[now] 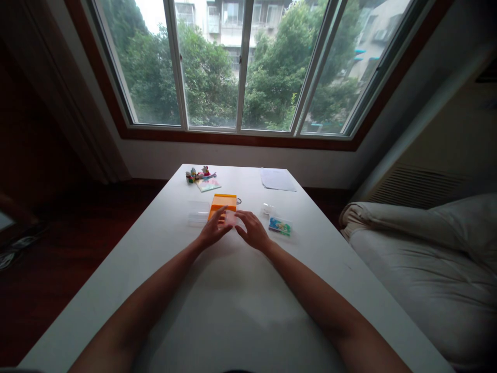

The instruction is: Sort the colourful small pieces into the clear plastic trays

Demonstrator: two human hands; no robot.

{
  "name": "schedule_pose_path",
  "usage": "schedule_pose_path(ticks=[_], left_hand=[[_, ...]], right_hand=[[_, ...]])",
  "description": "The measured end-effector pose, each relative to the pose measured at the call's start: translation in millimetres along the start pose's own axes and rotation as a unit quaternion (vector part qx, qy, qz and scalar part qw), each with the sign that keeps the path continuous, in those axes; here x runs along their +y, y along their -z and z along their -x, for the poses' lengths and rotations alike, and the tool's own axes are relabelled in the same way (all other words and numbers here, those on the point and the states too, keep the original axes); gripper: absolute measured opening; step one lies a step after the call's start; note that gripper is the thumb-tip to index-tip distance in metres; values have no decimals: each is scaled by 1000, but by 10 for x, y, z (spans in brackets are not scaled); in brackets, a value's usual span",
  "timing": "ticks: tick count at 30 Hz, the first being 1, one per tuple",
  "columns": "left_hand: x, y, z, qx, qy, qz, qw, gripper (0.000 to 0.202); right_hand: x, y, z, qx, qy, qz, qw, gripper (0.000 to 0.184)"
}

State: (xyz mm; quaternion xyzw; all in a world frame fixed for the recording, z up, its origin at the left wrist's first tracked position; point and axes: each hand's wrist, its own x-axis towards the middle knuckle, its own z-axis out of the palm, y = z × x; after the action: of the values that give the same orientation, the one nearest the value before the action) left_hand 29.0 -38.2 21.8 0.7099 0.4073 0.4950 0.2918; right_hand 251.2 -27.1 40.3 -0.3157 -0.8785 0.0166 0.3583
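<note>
Between my two hands is a small, translucent, pinkish flat piece [230,218]; its exact kind is too small to make out. My left hand [213,229] has its fingers curled at the piece's left side. At the other side, my right hand [253,229] touches the edge with its fingertips, thumb held below. Just beyond the hands lies an orange case [225,200], partly covered by my left fingers. To the right of my right hand rests a clear box with blue, green and yellow contents [280,226]. Small clear pieces [267,209] lie behind that box.
Clear plastic trays or sleeves [198,217] lie left of the orange case. Small colourful figurines [193,175] and a printed card [208,183] are at the back left of the white table [233,311]. Paper sheets [278,179] lie at the back right. A padded seat [423,259] stands right.
</note>
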Motion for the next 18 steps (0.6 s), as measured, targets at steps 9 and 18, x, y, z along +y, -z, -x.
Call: schedule_pose_path(ticks=[9, 18], left_hand=[[158, 21, -9, 29, 75, -110, 991, 69], [224, -19, 10, 43, 108, -143, 983, 63]], right_hand=[[-40, -117, 33, -40, -10, 0, 999, 33], [-59, -201, 51, -43, -28, 38, 998, 31]])
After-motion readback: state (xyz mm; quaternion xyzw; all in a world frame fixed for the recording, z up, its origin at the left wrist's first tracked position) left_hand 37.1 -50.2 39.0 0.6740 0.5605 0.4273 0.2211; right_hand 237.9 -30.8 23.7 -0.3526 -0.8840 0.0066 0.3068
